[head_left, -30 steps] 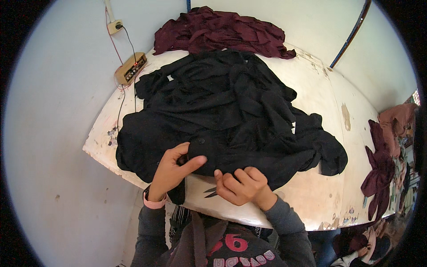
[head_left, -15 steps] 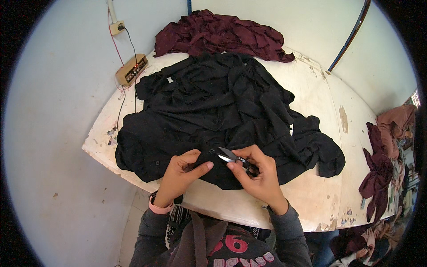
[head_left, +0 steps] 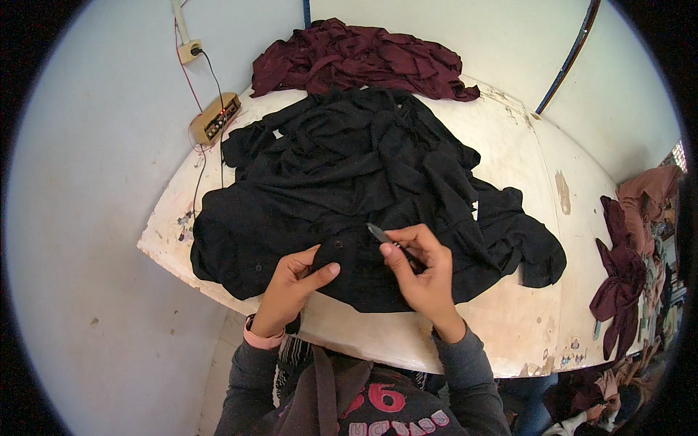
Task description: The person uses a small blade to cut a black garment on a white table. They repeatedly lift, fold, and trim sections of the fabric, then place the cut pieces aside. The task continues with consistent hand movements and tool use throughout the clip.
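Black garments (head_left: 320, 182) lie bunched across the pale worn table. My left hand (head_left: 287, 280) pinches a fold of the nearest black cloth between thumb and fingers. A small dark button (head_left: 339, 245) shows on that fold, just beyond my fingertips. In my right hand (head_left: 422, 272) is a pair of small thread snips (head_left: 379, 233), gripped between thumb and fingers. Their blades point up and left, a short way right of the button and apart from it. Another button (head_left: 258, 268) sits on the cloth left of my left hand.
A heap of maroon cloth (head_left: 356, 62) lies at the table's far edge. Left of the black garments stands a tan box (head_left: 216, 118) with wires, cabled to a wall socket (head_left: 190, 51). Maroon cloth (head_left: 618, 305) hangs over the right edge. Another person's hand (head_left: 595, 414) shows at lower right.
The snips have drawn up and away from the button, and their blades have come together. My left hand still pinches the cloth, its fold raised slightly.
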The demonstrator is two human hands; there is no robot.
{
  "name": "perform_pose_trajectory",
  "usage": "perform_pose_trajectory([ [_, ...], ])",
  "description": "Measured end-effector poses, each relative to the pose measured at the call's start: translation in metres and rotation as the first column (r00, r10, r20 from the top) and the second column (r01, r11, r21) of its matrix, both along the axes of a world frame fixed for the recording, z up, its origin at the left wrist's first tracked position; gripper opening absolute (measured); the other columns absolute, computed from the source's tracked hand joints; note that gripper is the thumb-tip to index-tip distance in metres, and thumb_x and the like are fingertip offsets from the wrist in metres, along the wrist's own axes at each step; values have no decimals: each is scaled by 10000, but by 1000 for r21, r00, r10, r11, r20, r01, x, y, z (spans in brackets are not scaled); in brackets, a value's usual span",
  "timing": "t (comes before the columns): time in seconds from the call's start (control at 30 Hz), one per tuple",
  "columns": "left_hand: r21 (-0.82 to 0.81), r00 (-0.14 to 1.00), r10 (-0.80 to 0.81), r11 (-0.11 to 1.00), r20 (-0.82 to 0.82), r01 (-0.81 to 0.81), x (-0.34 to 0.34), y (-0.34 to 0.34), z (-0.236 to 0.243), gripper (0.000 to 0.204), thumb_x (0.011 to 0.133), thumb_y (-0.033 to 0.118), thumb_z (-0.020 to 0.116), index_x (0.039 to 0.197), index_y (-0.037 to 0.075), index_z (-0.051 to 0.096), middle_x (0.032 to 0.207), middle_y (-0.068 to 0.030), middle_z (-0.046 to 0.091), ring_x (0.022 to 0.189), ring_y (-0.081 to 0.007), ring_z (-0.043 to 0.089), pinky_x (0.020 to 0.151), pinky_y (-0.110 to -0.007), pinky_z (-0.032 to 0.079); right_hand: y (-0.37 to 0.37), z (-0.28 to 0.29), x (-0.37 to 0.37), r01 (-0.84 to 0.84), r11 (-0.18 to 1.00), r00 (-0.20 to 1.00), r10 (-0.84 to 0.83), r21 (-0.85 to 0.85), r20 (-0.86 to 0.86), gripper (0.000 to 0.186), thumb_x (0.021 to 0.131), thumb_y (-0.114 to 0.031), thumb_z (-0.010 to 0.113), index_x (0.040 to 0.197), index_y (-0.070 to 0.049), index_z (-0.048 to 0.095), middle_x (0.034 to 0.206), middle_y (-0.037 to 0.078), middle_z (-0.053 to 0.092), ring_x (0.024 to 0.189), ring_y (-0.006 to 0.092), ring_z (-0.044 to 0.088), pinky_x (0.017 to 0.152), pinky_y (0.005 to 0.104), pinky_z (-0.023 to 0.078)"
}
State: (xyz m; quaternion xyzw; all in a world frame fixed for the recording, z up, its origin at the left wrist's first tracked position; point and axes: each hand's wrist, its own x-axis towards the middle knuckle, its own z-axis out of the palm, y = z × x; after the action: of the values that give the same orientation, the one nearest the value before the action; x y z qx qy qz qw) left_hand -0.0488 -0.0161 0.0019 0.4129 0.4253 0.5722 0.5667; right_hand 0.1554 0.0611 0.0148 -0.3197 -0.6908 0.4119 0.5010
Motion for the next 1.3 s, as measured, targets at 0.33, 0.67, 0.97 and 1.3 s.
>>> perform_pose_trajectory([
  [0.33, -7, 958, -96, 995, 272, 102, -9, 3, -20, 226, 978, 30, 647, 1196, 6, 700, 1189, -76, 733, 1086, -147, 682, 982, -295, 511, 5, -8, 1, -80, 996, 996, 79, 32, 46, 192, 900, -102, 771, 1032, -4, 670, 760, 32, 696, 648, 35, 571, 535, 217, 384],
  [0.67, 29, 919, -166, 986, 358, 167, -11, 5, -26, 237, 988, 7, 608, 1215, -10, 672, 1235, -99, 712, 1135, -167, 670, 1014, -346, 518, 3, -8, -1, -144, 989, 987, 146, -39, 64, 159, 920, -83, 753, 1010, 18, 670, 862, 81, 735, 791, 75, 657, 673, 225, 465],
  [0.97, 717, 400, 727, 665, -559, -206, 5, -1, -19, 406, 618, -89, 749, 974, 98, 803, 735, -25, 501, 671, -141, 497, 580, -272, 366, -1, -5, 5, -87, 994, 995, 90, -63, 53, 185, 928, -95, 740, 1054, 4, 647, 843, 46, 720, 717, 32, 593, 585, 194, 420],
  [1.3, 799, 461, 763, 577, -452, -171, 12, 4, -21, 473, 541, -106, 735, 926, 157, 814, 731, 10, 461, 636, -128, 459, 531, -258, 313, -12, -13, 3, -119, 992, 992, 116, -43, -52, 158, 946, -108, 728, 1011, 18, 659, 848, 70, 738, 746, 68, 653, 626, 219, 467],
])
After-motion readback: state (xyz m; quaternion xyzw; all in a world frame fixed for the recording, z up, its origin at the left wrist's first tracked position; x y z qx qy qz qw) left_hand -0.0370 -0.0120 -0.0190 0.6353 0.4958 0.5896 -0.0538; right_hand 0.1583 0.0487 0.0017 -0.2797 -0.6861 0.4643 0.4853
